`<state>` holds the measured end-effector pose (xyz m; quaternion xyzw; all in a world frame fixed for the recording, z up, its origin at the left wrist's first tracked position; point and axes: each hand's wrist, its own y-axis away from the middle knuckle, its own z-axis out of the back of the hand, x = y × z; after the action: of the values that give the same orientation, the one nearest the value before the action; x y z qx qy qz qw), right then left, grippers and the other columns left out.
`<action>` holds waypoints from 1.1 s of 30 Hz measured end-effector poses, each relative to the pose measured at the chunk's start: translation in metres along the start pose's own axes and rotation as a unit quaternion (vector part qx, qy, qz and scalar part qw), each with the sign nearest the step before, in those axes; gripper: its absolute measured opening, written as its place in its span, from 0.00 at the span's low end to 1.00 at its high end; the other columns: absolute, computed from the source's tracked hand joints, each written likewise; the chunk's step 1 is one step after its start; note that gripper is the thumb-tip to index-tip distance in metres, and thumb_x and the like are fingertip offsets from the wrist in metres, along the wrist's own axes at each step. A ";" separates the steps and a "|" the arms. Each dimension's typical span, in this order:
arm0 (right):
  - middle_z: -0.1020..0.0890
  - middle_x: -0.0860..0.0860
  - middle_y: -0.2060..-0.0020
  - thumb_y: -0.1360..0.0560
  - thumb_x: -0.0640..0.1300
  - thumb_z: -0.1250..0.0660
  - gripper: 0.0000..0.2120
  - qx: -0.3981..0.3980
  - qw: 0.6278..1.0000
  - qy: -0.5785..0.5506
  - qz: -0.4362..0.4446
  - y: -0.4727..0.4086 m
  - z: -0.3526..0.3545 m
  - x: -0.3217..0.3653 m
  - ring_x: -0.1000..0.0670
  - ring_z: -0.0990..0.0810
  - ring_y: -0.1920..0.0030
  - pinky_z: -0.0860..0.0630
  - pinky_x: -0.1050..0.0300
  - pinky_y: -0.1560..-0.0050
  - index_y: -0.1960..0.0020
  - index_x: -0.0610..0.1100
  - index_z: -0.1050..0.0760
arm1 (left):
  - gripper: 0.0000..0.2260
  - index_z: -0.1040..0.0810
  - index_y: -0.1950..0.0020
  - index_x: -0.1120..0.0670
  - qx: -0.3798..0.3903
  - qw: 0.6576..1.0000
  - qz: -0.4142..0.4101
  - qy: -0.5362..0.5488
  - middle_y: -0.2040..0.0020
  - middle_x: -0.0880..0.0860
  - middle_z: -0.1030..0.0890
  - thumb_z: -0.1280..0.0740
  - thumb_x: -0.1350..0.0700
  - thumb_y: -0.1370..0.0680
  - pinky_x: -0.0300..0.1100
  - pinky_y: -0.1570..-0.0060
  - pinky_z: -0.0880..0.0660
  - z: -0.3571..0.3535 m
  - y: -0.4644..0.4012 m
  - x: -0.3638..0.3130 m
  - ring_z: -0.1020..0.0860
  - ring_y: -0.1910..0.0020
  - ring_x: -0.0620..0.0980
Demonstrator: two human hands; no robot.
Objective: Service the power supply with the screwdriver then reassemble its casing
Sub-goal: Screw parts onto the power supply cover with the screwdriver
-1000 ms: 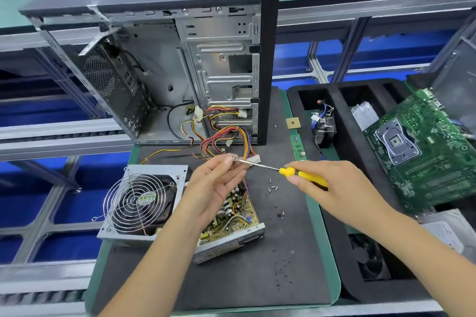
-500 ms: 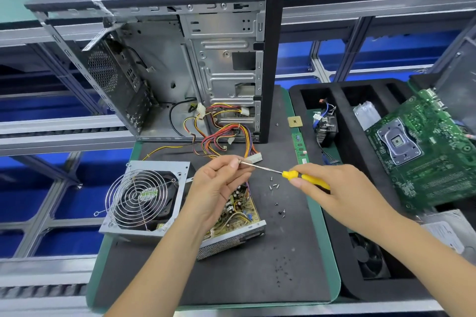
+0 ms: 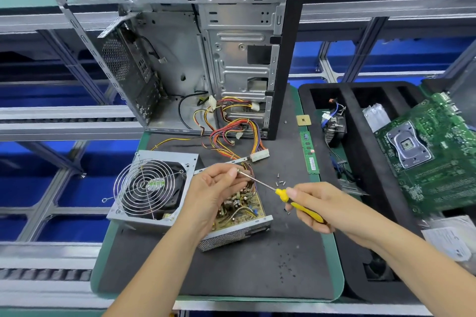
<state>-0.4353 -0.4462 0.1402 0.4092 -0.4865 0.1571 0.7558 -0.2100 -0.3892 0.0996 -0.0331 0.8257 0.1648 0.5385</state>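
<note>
Where screws (image 3: 281, 183) lie: black mat (image 3: 257, 270).

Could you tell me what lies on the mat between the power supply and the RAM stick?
In the head view, loose screws lie on the black mat between the power supply and the RAM stick.

PSU (image 3: 239, 211) on mat (image 3: 231, 270), fan cover (image 3: 152, 188) at its left. PC case (image 3: 206, 59) behind, cables (image 3: 231, 134) running fwd. Loose screws (image 3: 280, 183) right of PSU; foam tray (image 3: 360, 162) w/ motherboard (image 3: 432, 157) far right.

Bright, even overhead light; soft shadows; wide-angle bowing at edges.
</note>
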 end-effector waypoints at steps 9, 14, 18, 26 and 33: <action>0.20 0.48 0.67 0.22 0.52 0.37 0.13 -0.020 1.000 -0.016 0.014 0.006 0.011 -0.010 0.52 0.29 0.73 0.32 0.63 0.72 0.55 0.42 0.26 | 0.06 0.21 0.50 0.64 -0.012 1.000 -0.002 -0.017 0.58 0.58 0.16 0.35 0.62 0.21 0.39 0.55 0.19 -0.017 -0.013 -0.002 0.16 0.55 0.52; 0.32 0.56 0.75 0.24 0.46 0.33 0.10 -0.181 0.982 0.048 0.027 0.000 0.045 -0.042 0.54 0.35 0.72 0.34 0.60 0.67 0.57 0.42 0.32 | 0.03 0.20 0.53 0.64 0.008 0.977 -0.053 -0.205 0.60 0.59 0.17 0.33 0.66 0.22 0.39 0.57 0.19 -0.036 -0.042 -0.006 0.17 0.59 0.51; 0.32 0.50 0.76 0.26 0.51 0.31 0.16 -0.325 0.934 0.147 0.017 -0.035 0.071 -0.064 0.48 0.35 0.71 0.37 0.55 0.65 0.68 0.44 0.29 | 0.04 0.20 0.50 0.66 0.042 0.972 -0.034 -0.228 0.57 0.62 0.16 0.31 0.69 0.24 0.39 0.56 0.19 -0.051 -0.061 -0.002 0.17 0.58 0.50; 0.21 0.50 0.70 0.29 0.39 0.29 0.05 -0.402 0.912 -0.081 -0.021 -0.186 0.084 -0.046 0.59 0.26 0.81 0.30 0.65 0.73 0.54 0.41 0.17 | 0.06 0.17 0.53 0.60 0.028 0.960 -0.014 -0.279 0.61 0.57 0.17 0.29 0.69 0.26 0.42 0.52 0.20 -0.050 -0.075 0.010 0.18 0.61 0.50; 0.17 0.46 0.59 0.29 0.52 0.28 0.09 -0.488 0.869 0.035 -0.075 -0.228 0.080 -0.042 0.43 0.18 0.56 0.28 0.55 0.58 0.53 0.49 0.20 | 0.07 0.17 0.60 0.53 0.030 0.941 -0.034 -0.336 0.62 0.51 0.17 0.26 0.65 0.28 0.41 0.54 0.20 -0.046 -0.075 0.010 0.16 0.61 0.54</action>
<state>-0.3591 -0.6410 0.0129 0.0179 -0.4422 -0.1426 0.8853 -0.2368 -0.4732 0.0897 0.0125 0.6000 0.1229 0.7904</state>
